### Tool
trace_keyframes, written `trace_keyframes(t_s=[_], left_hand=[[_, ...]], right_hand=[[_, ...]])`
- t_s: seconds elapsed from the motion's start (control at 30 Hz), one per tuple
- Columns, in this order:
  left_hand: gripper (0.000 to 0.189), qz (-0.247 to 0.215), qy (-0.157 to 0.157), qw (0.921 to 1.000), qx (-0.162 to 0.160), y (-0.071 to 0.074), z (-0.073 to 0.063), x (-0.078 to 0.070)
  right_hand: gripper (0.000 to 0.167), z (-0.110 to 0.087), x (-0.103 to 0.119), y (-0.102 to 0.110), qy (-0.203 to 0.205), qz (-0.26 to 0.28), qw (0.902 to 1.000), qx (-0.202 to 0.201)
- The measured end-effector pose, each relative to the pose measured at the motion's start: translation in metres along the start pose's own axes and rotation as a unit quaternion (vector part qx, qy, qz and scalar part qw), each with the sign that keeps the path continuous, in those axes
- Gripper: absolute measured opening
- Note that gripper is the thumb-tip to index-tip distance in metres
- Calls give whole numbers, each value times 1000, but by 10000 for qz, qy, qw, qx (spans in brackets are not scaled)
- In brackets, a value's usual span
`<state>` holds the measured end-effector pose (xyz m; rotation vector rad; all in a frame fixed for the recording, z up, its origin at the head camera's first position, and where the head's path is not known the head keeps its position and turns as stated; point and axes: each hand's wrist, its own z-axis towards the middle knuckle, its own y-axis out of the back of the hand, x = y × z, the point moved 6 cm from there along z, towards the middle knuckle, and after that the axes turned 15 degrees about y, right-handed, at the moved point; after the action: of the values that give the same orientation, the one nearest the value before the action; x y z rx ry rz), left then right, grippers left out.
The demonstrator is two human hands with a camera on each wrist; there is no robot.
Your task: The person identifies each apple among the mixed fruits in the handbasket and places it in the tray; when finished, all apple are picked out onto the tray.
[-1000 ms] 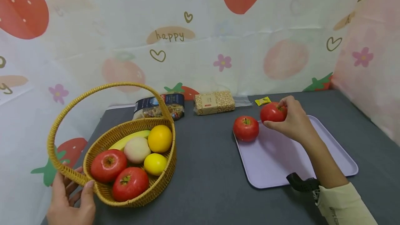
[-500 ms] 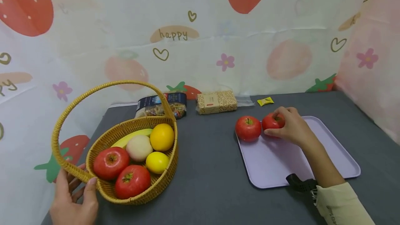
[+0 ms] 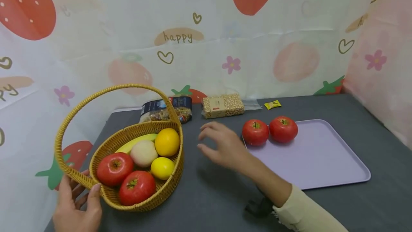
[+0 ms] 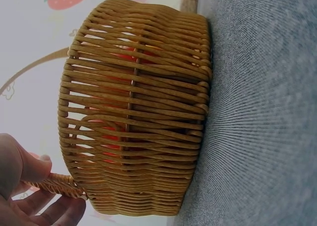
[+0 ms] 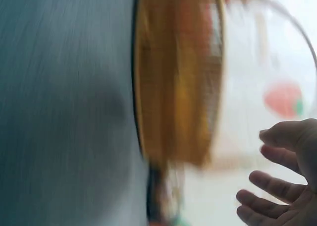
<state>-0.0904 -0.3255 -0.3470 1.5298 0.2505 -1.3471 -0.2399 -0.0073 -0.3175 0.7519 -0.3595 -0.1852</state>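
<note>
On the left stands a wicker basket [image 3: 173, 174] with a tall handle [image 4: 57, 183]. My left hand [image 3: 77, 203] grips the foot of that handle, thumb on one side and fingers on the other. Inside the basket lie two apples [image 3: 136, 188], a banana [image 3: 135, 143], a pale peach-like fruit [image 3: 144, 153], an orange [image 3: 167, 142] and a lemon [image 3: 162, 168]. My right hand [image 3: 225, 146] hovers between basket and tray, fingers loosely spread and holding nothing. Two more red apples, one nearer the corner [image 3: 255, 132] and one beside it [image 3: 283, 129], sit on the lilac tray [image 3: 322, 160].
Along the back of the grey table [image 3: 206, 203] lie a dark-labelled food bag [image 3: 181, 108], a packed block of grains [image 3: 223, 106] and a small yellow packet [image 3: 273, 104]. A strawberry-print cloth [image 3: 193, 67] hangs behind.
My right hand lowered an apple onto the tray beside the other one, let it go and moved left toward the basket. The left hand has kept its hold on the handle.
</note>
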Motion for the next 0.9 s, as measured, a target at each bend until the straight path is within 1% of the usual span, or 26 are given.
trace_keyframes(t_s=[0.1, 0.23, 0.3, 0.33, 0.4, 0.47, 0.53, 0.63, 0.77, 0.9], left_hand=[[73, -31, -18, 10000, -7, -1, 0, 1], [74, -61, -12, 10000, 7, -2, 0, 3], [75, -93, -51, 9999, -3, -2, 0, 3], [75, -117, -85, 9999, -25, -1, 0, 2], [75, -165, -146, 9997, -83, 0, 1, 1], [75, -195, -184, 9996, -120, 2, 0, 0], [76, -202, -188, 9995, -129, 2, 0, -1], [74, -205, -117, 9997, -60, 2, 1, 0], [70, -213, -53, 9998, -31, 2, 0, 0], [71, -217, -64, 9997, -25, 0, -1, 0]], right_hand=[[11, 23, 34, -41, 563, 608, 9963, 227], [11, 55, 67, -85, 1156, 1363, 9837, 186], [14, 70, 76, -105, 1243, 1466, 9808, 323], [17, 77, 79, -115, 1223, 1495, 9800, 479], [25, 90, 84, -134, 1128, 1453, 9785, 935], [35, 99, 87, -150, 985, 1177, 9768, 1496], [41, 107, 89, -161, 906, 976, 9722, 1926], [43, 113, 92, -171, 792, 658, 9683, 2276], [42, 117, 90, -176, 547, 538, 9686, 2364], [40, 115, 86, -176, 455, 446, 9717, 2273]])
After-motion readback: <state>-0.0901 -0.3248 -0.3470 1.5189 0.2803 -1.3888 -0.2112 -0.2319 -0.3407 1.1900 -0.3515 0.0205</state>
